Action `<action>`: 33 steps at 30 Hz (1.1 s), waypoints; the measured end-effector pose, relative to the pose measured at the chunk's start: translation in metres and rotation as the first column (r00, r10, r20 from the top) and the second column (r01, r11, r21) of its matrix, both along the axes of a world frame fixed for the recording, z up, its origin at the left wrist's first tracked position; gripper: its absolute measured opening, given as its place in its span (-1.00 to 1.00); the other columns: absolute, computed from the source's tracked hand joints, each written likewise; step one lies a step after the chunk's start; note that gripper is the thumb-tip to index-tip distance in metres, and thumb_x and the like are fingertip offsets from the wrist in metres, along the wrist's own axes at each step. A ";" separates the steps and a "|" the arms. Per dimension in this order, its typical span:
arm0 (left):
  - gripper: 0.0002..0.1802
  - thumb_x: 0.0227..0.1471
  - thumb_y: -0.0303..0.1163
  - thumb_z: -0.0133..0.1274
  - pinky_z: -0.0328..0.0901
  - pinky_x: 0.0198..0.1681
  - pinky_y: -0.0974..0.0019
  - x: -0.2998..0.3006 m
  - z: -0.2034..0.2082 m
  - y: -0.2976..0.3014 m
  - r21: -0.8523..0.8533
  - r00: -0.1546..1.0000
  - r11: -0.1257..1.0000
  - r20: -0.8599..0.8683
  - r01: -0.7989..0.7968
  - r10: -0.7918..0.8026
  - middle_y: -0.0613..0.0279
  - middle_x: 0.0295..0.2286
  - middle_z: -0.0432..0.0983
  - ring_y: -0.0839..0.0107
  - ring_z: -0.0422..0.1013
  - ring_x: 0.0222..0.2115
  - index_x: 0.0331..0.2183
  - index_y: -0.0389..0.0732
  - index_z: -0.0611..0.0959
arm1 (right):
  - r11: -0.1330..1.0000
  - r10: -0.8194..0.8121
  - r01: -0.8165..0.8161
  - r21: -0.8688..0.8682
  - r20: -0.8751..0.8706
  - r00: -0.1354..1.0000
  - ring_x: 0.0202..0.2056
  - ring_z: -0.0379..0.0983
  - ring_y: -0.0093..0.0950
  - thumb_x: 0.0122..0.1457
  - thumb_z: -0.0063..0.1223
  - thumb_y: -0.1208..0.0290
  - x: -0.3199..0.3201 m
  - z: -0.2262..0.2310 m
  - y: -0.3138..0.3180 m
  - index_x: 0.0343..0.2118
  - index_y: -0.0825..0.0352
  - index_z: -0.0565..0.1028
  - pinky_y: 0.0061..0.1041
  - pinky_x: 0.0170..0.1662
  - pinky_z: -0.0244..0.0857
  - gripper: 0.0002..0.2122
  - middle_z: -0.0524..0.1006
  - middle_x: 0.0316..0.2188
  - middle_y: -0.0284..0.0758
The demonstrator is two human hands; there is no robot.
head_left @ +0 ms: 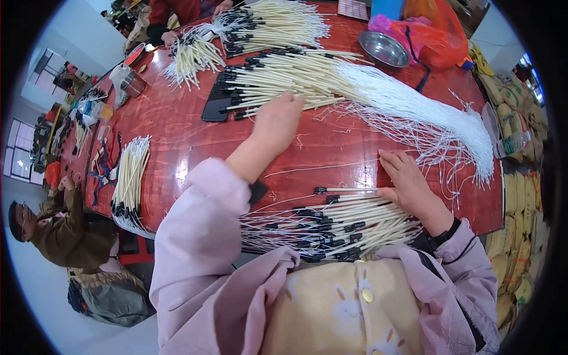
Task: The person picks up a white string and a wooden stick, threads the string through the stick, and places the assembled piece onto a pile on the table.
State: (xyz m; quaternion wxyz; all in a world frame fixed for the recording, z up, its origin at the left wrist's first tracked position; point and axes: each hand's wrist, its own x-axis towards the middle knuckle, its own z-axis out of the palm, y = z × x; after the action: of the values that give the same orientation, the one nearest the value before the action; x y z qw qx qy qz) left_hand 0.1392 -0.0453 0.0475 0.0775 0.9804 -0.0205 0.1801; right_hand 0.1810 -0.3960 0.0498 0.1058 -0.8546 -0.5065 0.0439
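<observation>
My left hand [277,121] reaches over the near edge of a large heap of thin cream-coloured rods [296,74] with black end pieces and long white strings [426,115]. Its fingers are bent down and mostly hidden, so I cannot make out a grip. Lower right, my right hand [408,184] has thumb and forefinger apart. The thumb touches or hovers over the ends of a nearer bunch of rods [373,219], whose black tips and strings trail left. A single white string [322,168] crosses the red table [195,139] up to my right fingertips.
A black phone [215,103] lies partly under the heap's left end. Another bundle of rods [131,174] sits at the left, with more piles [278,23] at the far side. A metal bowl [384,48] and coloured bags [435,35] stand far right. Co-workers [74,236] sit left and opposite.
</observation>
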 end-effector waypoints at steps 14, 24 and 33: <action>-0.86 0.08 -0.35 0.04 0.33 -0.13 0.15 0.043 -0.022 0.010 0.288 0.973 0.931 -0.008 0.222 -0.229 0.15 -0.24 0.49 0.23 0.50 -0.17 -0.32 -0.09 0.66 | 0.997 -0.024 0.026 0.071 -0.026 0.999 0.15 0.27 -0.06 0.07 0.19 -0.03 -0.001 -0.002 0.000 0.08 0.61 0.43 -0.16 0.24 0.14 -0.27 0.38 0.18 -0.05; -0.87 0.07 -0.34 0.06 0.29 -0.10 0.14 0.021 -0.005 0.014 0.254 0.948 0.915 -0.034 0.314 -0.316 0.16 -0.21 0.45 0.22 0.49 -0.17 -0.31 -0.08 0.65 | 0.989 -0.008 0.005 0.150 0.023 1.000 0.09 0.32 -0.10 0.02 0.28 0.06 0.001 -0.007 -0.002 0.00 0.59 0.48 -0.21 0.18 0.22 -0.35 0.42 0.12 -0.09; -0.87 0.00 -0.39 0.12 0.27 -0.10 0.14 0.013 -0.015 0.029 0.254 0.930 0.894 -0.102 0.368 -0.354 0.18 -0.23 0.45 0.21 0.48 -0.23 -0.32 -0.07 0.61 | 0.989 -0.070 0.085 0.118 -0.121 0.990 0.20 0.26 -0.05 0.03 0.29 0.16 -0.002 -0.004 0.000 0.07 0.56 0.45 -0.19 0.27 0.13 -0.37 0.39 0.19 -0.05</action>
State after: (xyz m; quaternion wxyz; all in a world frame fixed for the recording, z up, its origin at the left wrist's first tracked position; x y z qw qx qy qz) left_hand 0.1522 -0.0164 0.0327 -0.0236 0.9652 -0.2244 0.1320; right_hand 0.1789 -0.3960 0.0456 0.1890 -0.8615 -0.4676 0.0582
